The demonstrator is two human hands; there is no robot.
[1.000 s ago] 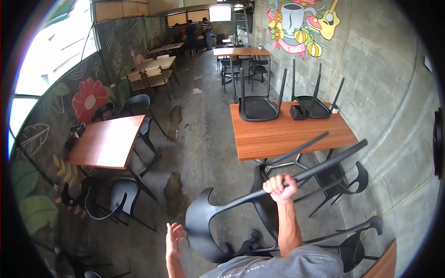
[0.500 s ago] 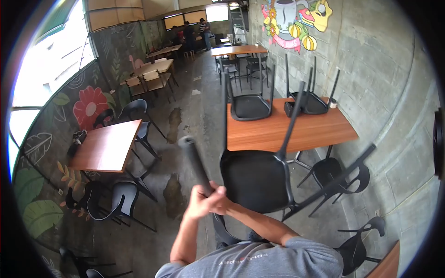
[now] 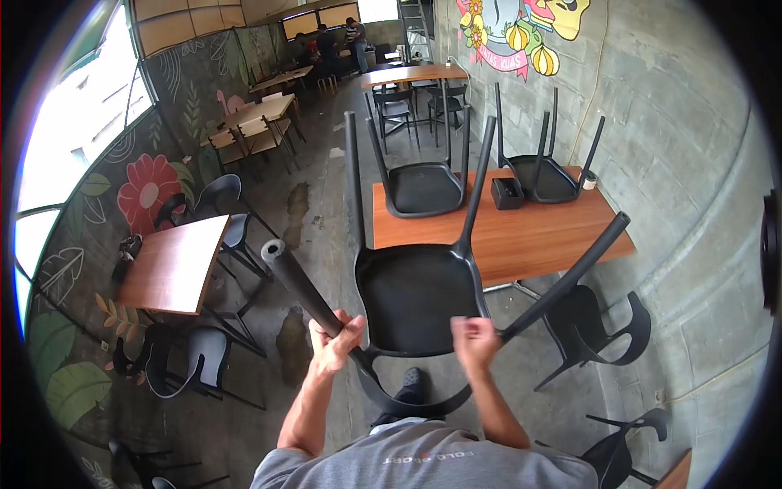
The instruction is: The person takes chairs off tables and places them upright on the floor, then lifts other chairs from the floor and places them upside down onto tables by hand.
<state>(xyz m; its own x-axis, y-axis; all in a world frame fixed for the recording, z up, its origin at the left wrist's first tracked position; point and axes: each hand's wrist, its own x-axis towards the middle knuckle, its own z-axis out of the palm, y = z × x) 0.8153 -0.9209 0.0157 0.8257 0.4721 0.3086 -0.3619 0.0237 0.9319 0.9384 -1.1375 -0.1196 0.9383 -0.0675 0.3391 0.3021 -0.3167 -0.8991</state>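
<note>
Grey concrete floor [image 3: 326, 212] stretches from a dark wall painted with a red flower [image 3: 148, 194] on the left, and nearer the middle the left hand [image 3: 332, 346] has its fingers wrapped around one leg [image 3: 295, 281] of an upturned black chair [image 3: 419, 297] — held legs up in front of the grey shirt [image 3: 432, 456]. At the seat's near right corner the right hand [image 3: 476, 346] is curled and blurred — I cannot tell whether its fingers grip — and beyond, a wooden counter [image 3: 529, 244] bears two more upturned chairs [image 3: 428, 191] and a black box [image 3: 507, 194].
</note>
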